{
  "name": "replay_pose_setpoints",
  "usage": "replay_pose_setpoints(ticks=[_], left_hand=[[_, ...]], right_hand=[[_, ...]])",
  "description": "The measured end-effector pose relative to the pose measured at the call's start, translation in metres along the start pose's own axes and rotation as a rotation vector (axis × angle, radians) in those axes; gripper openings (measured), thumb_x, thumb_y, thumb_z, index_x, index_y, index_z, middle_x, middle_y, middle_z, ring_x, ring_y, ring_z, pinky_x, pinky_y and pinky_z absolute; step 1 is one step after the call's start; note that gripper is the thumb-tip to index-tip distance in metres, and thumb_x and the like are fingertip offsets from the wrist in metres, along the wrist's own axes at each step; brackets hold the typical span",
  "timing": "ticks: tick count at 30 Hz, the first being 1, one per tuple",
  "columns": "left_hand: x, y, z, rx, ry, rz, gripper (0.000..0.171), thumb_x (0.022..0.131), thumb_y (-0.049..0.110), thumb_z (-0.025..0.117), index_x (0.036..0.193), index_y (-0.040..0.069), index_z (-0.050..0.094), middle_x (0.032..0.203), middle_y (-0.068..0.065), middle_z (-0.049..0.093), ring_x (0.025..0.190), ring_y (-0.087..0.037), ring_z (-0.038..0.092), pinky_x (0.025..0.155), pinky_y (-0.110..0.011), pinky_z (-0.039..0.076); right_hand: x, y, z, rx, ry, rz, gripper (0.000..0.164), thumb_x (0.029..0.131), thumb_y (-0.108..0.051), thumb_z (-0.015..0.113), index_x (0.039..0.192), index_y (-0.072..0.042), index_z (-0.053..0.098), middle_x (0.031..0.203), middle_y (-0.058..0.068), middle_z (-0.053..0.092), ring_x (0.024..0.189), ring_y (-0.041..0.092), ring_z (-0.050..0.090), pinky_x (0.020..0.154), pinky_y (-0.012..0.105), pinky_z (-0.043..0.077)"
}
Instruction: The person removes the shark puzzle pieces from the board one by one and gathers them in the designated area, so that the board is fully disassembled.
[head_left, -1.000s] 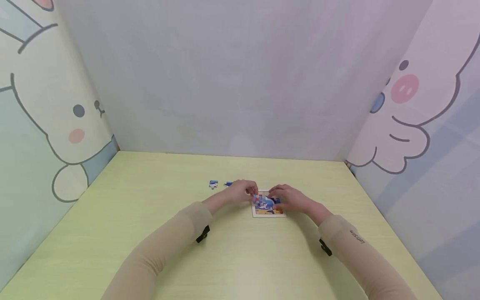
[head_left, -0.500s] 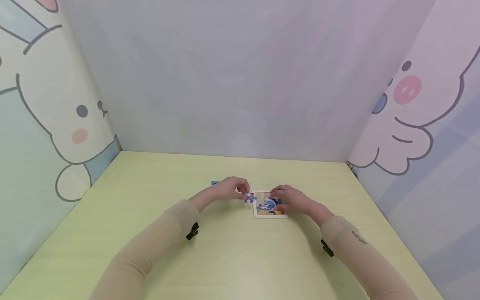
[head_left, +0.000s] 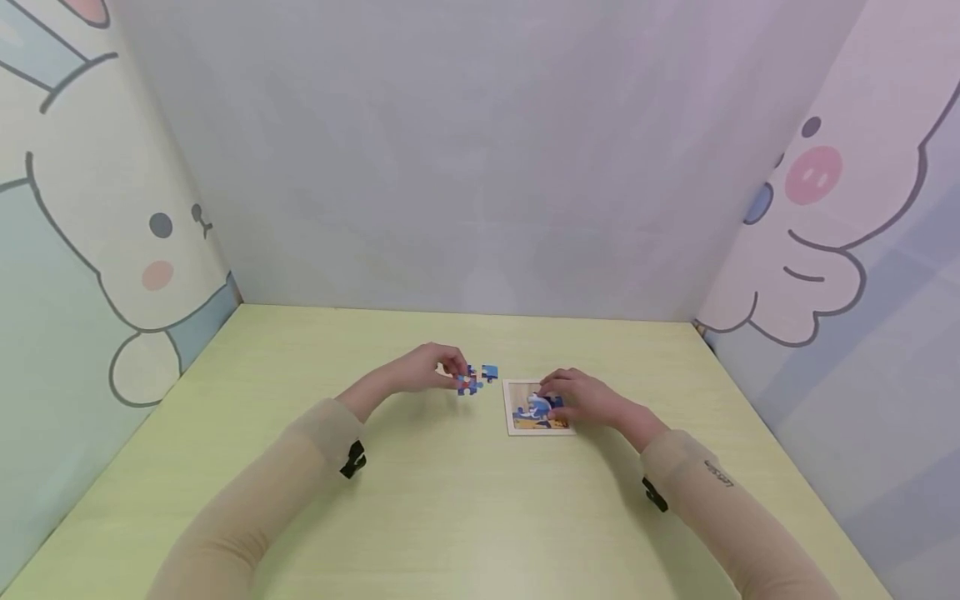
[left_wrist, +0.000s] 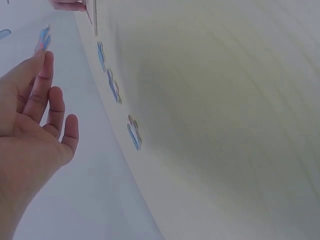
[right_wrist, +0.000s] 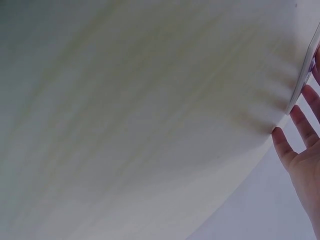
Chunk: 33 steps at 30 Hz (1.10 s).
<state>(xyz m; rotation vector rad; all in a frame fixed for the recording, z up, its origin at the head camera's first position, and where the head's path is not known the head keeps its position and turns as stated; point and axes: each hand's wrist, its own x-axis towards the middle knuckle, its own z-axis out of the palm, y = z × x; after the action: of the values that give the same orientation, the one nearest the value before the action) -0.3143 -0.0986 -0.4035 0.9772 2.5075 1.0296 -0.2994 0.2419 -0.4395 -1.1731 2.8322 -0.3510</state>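
My left hand (head_left: 422,368) pinches a blue and red jigsaw piece (head_left: 467,385) between thumb and forefinger. In the left wrist view this piece is raised off the table, and the other fingers are loosely bent. To the right of it, a blue jigsaw piece (head_left: 490,372) shows in the head view. My right hand (head_left: 588,397) rests over the right side of a small puzzle tray (head_left: 540,432), its fingertips touching it. Inside the pale frame is a partly filled picture with a blue and white figure and a yellow bottom. That hand covers some of the picture.
On the pale yellow table (head_left: 480,500) three loose pieces lie in a row in the left wrist view, the closest one (left_wrist: 134,133) apart from the others. A grey backdrop (head_left: 465,167) and side walls with cartoon animals surround the table.
My left hand has moved left, away from the tray, carrying the jigsaw piece with it. A patch of the tray's upper left now shows bare. The right hand stays nearly still on the tray.
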Motion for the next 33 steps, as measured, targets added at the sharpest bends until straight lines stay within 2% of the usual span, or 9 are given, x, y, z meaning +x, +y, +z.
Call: replay_pose_setpoints(ticks=[5, 11, 16, 22, 27, 33], left_hand=[[-0.012, -0.01, -0.008, -0.002, 0.013, 0.001, 0.011, 0.088, 0.017, 0.068, 0.096, 0.014, 0.062, 0.092, 0.003, 0.064, 0.089, -0.012, 0.059, 0.084, -0.034, 0.046], [-0.026, -0.024, -0.012, -0.021, 0.024, -0.049, 0.011, 0.088, 0.018, 0.068, 0.095, 0.013, 0.062, 0.089, 0.003, 0.063, 0.086, -0.013, 0.058, 0.084, -0.036, 0.042], [-0.035, -0.035, -0.011, -0.019, 0.022, -0.093, 0.011, 0.087, 0.016, 0.068, 0.095, 0.011, 0.062, 0.087, 0.002, 0.062, 0.084, -0.013, 0.056, 0.08, -0.033, 0.044], [-0.04, -0.044, -0.01, -0.033, 0.021, -0.135, 0.01, 0.087, 0.011, 0.067, 0.095, 0.006, 0.062, 0.086, -0.001, 0.062, 0.08, -0.013, 0.056, 0.074, -0.029, 0.046], [-0.04, -0.05, -0.008, -0.015, 0.032, -0.179, 0.007, 0.088, 0.011, 0.066, 0.093, 0.009, 0.062, 0.085, 0.0, 0.062, 0.078, -0.014, 0.055, 0.072, -0.029, 0.045], [-0.038, -0.055, -0.005, 0.029, 0.044, -0.18, 0.006, 0.088, 0.012, 0.066, 0.093, 0.01, 0.063, 0.086, 0.001, 0.062, 0.079, -0.013, 0.055, 0.074, -0.029, 0.046]], right_hand=[[0.0, 0.001, 0.0, -0.009, 0.001, -0.004, 0.04, 0.086, -0.032, 0.069, 0.119, -0.011, 0.063, 0.127, 0.008, 0.056, 0.118, 0.028, 0.051, 0.098, 0.047, 0.041], [-0.001, 0.001, 0.0, -0.006, -0.01, 0.011, 0.04, 0.086, -0.034, 0.068, 0.12, -0.012, 0.063, 0.128, 0.008, 0.055, 0.119, 0.028, 0.05, 0.099, 0.047, 0.04], [-0.001, 0.002, -0.001, -0.008, -0.004, 0.005, 0.039, 0.086, -0.032, 0.069, 0.12, -0.013, 0.063, 0.128, 0.007, 0.056, 0.118, 0.028, 0.05, 0.098, 0.047, 0.041], [-0.001, 0.003, 0.0, -0.005, -0.004, -0.003, 0.039, 0.086, -0.032, 0.069, 0.12, -0.013, 0.063, 0.127, 0.007, 0.056, 0.118, 0.028, 0.051, 0.098, 0.047, 0.041], [0.0, 0.002, 0.0, 0.004, -0.007, 0.004, 0.04, 0.086, -0.033, 0.069, 0.12, -0.013, 0.063, 0.128, 0.007, 0.056, 0.118, 0.027, 0.051, 0.098, 0.046, 0.041], [-0.001, 0.0, 0.0, 0.007, -0.003, -0.003, 0.039, 0.086, -0.033, 0.069, 0.119, -0.013, 0.063, 0.128, 0.008, 0.056, 0.117, 0.028, 0.051, 0.098, 0.047, 0.041]])
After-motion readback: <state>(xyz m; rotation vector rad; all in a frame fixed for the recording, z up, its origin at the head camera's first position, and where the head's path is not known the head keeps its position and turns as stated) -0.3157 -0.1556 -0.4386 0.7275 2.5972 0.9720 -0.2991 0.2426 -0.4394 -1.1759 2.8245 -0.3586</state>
